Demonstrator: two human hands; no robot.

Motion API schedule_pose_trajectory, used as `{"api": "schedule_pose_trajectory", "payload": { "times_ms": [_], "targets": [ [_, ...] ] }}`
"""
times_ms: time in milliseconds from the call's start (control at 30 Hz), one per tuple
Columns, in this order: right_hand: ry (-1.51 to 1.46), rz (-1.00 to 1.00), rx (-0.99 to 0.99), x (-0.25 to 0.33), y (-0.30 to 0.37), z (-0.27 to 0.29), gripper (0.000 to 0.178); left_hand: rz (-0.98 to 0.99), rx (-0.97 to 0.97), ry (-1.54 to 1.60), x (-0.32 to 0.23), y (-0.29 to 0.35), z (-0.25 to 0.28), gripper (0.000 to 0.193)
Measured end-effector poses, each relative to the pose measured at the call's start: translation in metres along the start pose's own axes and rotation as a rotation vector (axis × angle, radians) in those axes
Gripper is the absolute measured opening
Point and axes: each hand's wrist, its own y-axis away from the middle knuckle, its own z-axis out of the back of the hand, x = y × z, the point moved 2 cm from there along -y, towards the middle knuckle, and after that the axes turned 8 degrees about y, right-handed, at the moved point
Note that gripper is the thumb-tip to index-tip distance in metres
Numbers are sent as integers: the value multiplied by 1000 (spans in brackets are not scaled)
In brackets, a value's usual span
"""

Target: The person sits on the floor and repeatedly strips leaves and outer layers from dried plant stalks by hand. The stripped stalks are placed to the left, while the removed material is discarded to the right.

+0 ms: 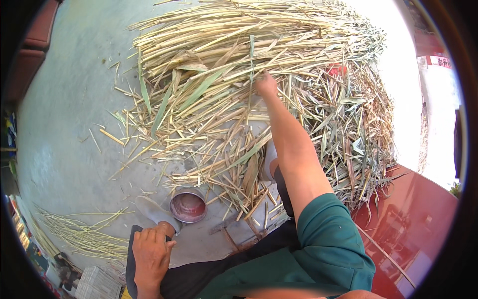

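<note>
A large heap of dry reed stalks, pale yellow with some green leaves, spreads across the floor ahead of me. My right hand reaches out to its near side, fingers closed at the reed stalks, close to a green strip that crosses the bundle. Which stalks lie within those fingers is partly hidden. Resting on my left knee is my left hand, holding nothing, with its fingers laid over the knee and the thumb apart.
A round metal bowl stands near my left foot. Beside it lies a hammer-like tool. Thin green stems are spread at the lower left. Leafy reed tops pile up at right, next to a glossy red surface. Red seats stand far left.
</note>
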Motion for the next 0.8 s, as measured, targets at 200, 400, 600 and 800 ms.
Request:
{"api": "schedule_pose_trajectory", "payload": {
  "times_ms": [200,400,600,800],
  "targets": [
    [396,207,199,-11,5,13,34,-5,-26,6,-3,2,3,41],
    [-37,-307,54,-35,12,20,32,-48,-88,-46,0,8,3,40],
    [-568,-583,-228,-40,-17,70,48,-53,-131,-58,1,30,8,38],
    [-1713,-51,564,-11,-15,191,16,-154,-302,-139,3,45,8,38]
  ]
}}
